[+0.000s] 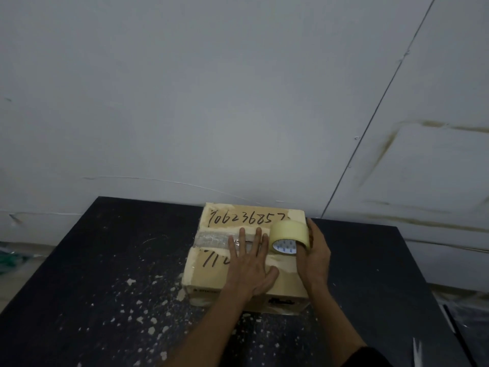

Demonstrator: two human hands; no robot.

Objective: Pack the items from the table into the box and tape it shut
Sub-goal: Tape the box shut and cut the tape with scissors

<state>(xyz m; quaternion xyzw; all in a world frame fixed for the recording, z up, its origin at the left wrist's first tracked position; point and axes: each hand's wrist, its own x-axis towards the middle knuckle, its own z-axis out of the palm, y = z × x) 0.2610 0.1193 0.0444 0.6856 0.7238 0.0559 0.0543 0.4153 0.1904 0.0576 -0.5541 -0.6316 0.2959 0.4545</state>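
Your closed box point(246, 260) sits on the dark table point(92, 274), clear tape strip point(211, 240) running along its top seam from the left edge. Your left hand point(251, 271) lies flat, fingers spread, pressing the seam. Just right, your right hand point(313, 256) grips the tape roll point(289, 241) standing on the box top.

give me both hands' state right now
Left hand: open, fingers flat on the box.
Right hand: gripping the tape roll.

Black paint-flecked table point(105, 300) against grey stained wall point(211, 102).
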